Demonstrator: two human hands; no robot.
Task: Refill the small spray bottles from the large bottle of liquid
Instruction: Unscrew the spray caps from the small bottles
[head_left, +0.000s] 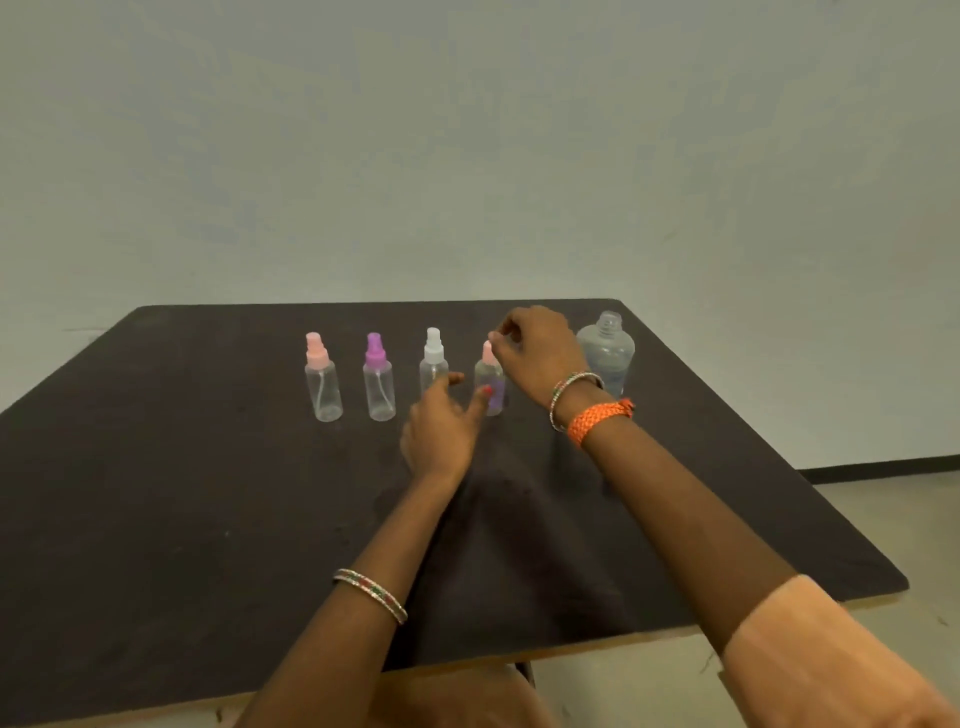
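Note:
Four small clear spray bottles stand in a row on the dark table (208, 493): a pink-topped bottle (323, 379), a purple-topped bottle (378, 382), a white-topped bottle (434, 356) and a second pink-topped bottle (491, 382) with a purple tint low inside. The large clear bottle (607, 351) stands at the right end with its threaded neck uncapped. My right hand (535, 348) hovers over the fourth bottle, curled fingertips pinching its pink spray head. My left hand (441, 426) is spread in front of that bottle, one fingertip touching its body, thumb apart from it.
The table's far edge runs just behind the bottles, with a pale wall beyond. The right edge of the table lies close past the large bottle. Bangles sit on both wrists, plus an orange braided band on the right one.

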